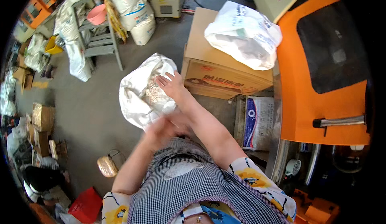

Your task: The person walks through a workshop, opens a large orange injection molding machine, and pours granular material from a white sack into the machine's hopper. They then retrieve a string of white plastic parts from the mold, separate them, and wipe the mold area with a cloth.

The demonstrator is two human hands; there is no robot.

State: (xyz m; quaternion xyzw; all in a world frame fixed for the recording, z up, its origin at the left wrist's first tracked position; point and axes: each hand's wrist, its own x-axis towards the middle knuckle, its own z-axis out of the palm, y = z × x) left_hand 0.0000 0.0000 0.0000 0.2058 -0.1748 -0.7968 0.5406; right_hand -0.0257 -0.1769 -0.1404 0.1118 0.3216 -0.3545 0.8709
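A large white sack (pixel 132 95) stands open on the floor, with small pale pieces (pixel 152 93) inside. Over its opening my right hand (pixel 171 85) is spread, fingers apart, with nothing visible in its grip. My left hand (pixel 163 127) is smeared by motion at the sack's near edge, below my right forearm; what it holds, if anything, cannot be made out. My checked apron is below both hands.
A cardboard box (pixel 217 79) bearing a white plastic bag (pixel 241 35) stands right of the sack, beside an orange machine (pixel 305 115). Beyond are stacked sacks (pixel 140 31) and a grey step stand (pixel 98 51). Boxes (pixel 43 117) and assorted items line the left.
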